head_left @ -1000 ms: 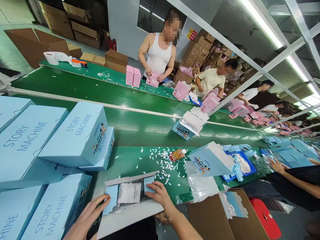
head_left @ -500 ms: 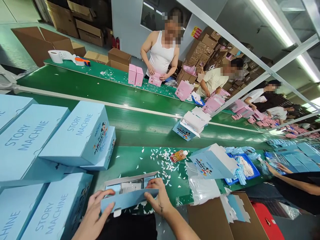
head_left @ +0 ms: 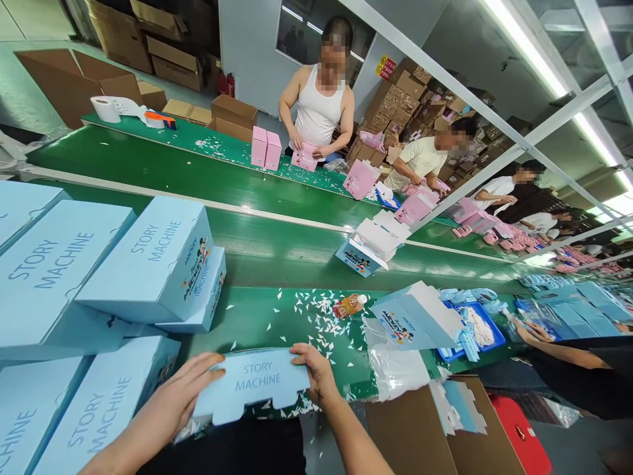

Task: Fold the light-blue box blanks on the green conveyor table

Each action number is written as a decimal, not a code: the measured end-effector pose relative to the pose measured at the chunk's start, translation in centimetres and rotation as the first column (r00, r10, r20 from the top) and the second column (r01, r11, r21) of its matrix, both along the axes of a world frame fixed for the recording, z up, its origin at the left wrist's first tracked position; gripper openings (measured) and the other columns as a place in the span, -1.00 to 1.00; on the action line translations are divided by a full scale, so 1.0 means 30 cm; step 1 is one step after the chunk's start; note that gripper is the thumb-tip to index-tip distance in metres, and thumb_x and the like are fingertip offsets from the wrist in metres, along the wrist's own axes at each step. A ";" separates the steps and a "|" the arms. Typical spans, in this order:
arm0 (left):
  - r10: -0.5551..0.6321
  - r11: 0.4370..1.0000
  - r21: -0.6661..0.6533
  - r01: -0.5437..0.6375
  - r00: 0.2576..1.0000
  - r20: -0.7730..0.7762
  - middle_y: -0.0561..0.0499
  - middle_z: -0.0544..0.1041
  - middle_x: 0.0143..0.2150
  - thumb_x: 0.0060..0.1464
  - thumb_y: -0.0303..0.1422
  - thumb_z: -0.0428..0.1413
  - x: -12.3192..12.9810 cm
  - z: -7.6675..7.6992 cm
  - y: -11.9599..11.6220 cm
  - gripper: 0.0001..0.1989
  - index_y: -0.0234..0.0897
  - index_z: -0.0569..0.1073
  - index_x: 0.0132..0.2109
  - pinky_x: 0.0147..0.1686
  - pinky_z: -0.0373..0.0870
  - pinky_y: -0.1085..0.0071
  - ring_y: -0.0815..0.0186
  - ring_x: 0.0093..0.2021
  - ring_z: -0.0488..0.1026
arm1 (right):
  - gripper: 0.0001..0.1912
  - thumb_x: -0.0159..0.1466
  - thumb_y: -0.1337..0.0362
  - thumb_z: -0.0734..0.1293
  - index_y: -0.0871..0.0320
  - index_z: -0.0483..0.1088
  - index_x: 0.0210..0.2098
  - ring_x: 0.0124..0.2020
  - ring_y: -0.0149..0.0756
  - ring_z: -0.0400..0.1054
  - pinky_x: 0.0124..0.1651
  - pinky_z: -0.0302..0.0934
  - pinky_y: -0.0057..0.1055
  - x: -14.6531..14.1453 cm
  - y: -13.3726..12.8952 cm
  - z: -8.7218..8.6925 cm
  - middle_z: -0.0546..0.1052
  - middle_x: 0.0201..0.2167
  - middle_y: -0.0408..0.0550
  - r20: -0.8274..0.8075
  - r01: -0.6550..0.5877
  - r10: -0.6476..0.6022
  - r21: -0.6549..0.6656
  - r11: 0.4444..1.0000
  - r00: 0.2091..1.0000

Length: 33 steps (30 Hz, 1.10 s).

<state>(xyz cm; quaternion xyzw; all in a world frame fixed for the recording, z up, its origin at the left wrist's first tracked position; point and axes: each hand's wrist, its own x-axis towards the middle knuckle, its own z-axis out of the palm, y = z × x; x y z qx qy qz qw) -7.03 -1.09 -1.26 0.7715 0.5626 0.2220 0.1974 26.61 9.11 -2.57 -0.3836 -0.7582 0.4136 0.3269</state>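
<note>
In front of me is a light-blue "STORY MACHINE" box, its lettered lid panel facing up and a notched tab sticking out along the near edge. My left hand grips its left end, fingers over the top and the thumb out of sight. At the right end, my right hand holds the panel's corner with bent fingers. The box's inside is hidden under the panel. Small white paper scraps lie on the green bench beyond it, near a drink bottle.
Stacked blue boxes stand at my left. To the right are an open blue box, clear plastic bags, a brown carton and a blue tray. Across the green belt, co-workers handle pink boxes.
The box's lid panel has come over its opening, so the lettering now shows and the contents are covered. Both my hands have shifted onto the panel's ends.
</note>
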 end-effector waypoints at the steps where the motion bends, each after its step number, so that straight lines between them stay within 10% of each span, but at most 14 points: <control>1: -0.066 0.998 -0.008 0.066 0.994 -0.083 0.08 0.28 0.33 0.21 -0.49 -0.09 -0.018 0.018 -0.007 -0.49 0.02 0.30 0.24 0.20 0.37 0.37 0.25 0.35 0.20 | -0.71 0.33 0.27 0.09 0.13 0.44 -0.23 0.16 -0.28 0.33 0.24 0.23 -0.20 0.017 0.006 0.009 0.51 0.00 0.00 0.038 -0.075 0.074 0.027 0.997 0.997; 10: -0.011 0.961 0.246 0.127 0.906 -0.423 -0.11 0.14 0.40 0.15 0.06 0.02 0.064 0.087 -0.045 -0.21 -0.24 0.08 0.39 0.11 0.45 0.23 -0.02 0.35 0.17 | -0.42 0.19 -0.13 0.36 -0.10 0.32 0.14 0.35 0.08 -0.04 0.31 -0.18 0.27 0.015 -0.011 0.218 0.26 0.29 -0.08 0.602 -0.335 0.216 0.092 0.938 0.769; 19: -0.001 0.982 0.169 0.086 0.893 -0.449 0.02 0.26 0.35 0.23 0.00 -0.06 0.097 0.055 -0.014 -0.39 0.00 0.13 0.36 0.11 0.41 0.20 0.04 0.29 0.26 | -0.77 0.32 0.29 0.30 -0.03 0.39 -0.03 -0.14 -0.36 0.27 -0.01 -0.04 -0.22 -0.029 -0.141 0.165 0.55 -0.08 -0.23 0.434 -0.223 -0.003 0.470 0.854 0.901; 28: -0.084 0.996 -0.041 0.073 0.907 -0.413 -0.02 0.30 0.32 0.27 -0.05 -0.11 0.102 0.072 -0.001 -0.46 -0.07 0.24 0.32 0.18 0.37 0.12 0.00 0.31 0.24 | -0.90 0.31 0.20 0.30 0.01 0.40 -0.17 -0.23 -0.33 0.23 -0.13 -0.06 -0.27 -0.344 -0.216 0.209 0.53 -0.19 -0.24 0.401 -0.198 -0.021 0.497 0.845 0.916; 33: -0.083 0.996 -0.024 0.081 0.908 -0.411 -0.03 0.30 0.33 0.27 -0.04 -0.13 0.099 0.109 -0.004 -0.46 -0.04 0.22 0.32 0.16 0.39 0.11 -0.01 0.28 0.29 | -0.90 0.33 0.33 0.20 0.13 0.35 -0.22 -0.26 -0.39 0.28 -0.01 0.08 -0.28 -0.341 -0.163 0.211 0.52 -0.29 -0.17 0.380 -0.284 0.110 0.442 0.851 0.919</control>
